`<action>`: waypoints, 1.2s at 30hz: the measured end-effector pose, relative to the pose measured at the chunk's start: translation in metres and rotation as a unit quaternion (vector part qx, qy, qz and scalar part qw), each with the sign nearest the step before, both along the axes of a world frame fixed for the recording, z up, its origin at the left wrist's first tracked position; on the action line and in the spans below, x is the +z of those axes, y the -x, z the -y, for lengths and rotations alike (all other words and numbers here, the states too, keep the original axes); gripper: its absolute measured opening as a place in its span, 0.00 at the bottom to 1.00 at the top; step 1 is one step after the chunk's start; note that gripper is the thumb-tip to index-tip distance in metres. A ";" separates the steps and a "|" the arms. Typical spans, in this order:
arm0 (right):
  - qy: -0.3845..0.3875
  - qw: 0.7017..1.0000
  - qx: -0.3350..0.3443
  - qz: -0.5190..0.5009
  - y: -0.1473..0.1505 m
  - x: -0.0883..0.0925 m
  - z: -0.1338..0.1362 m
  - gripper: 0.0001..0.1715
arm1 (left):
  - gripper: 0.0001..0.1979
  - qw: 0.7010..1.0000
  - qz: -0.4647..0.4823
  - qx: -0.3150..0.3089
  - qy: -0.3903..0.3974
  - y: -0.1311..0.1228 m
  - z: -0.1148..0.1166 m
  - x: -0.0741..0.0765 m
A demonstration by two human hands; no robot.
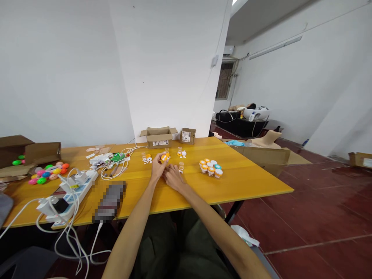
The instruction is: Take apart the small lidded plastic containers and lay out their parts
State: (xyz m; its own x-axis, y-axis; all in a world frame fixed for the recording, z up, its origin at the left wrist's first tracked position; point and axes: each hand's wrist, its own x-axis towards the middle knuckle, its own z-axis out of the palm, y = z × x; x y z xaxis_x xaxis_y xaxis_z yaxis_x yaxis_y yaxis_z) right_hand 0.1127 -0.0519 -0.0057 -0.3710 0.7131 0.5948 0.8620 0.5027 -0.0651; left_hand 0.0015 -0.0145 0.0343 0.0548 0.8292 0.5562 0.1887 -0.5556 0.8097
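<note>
White bits are scattered just left of the left hand. An orange piece is held in that hand, over the table. Right hand is placed just beside, fingers curled; its grip can't be told. Capped jars are clustered farther right.

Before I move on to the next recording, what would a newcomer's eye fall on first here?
Probably the brightly coloured balls at the left of the yellow table, beside an open cardboard box. Next, the cluster of small lidded containers to the right of the person's hands, with orange, white and blue-green tops. Between them, near the middle, the left hand holds a small orange-and-white piece.
</note>
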 end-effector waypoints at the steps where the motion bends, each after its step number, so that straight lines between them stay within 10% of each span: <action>1: -0.005 1.000 0.002 -0.003 0.000 0.001 0.001 0.10 | 0.14 1.000 -0.005 0.001 -0.001 0.000 0.000 0.000; 36: -0.095 0.984 -0.086 -0.124 -0.039 0.001 0.002 0.16 | 0.19 0.985 -0.140 -0.100 -0.019 -0.009 0.004 -0.017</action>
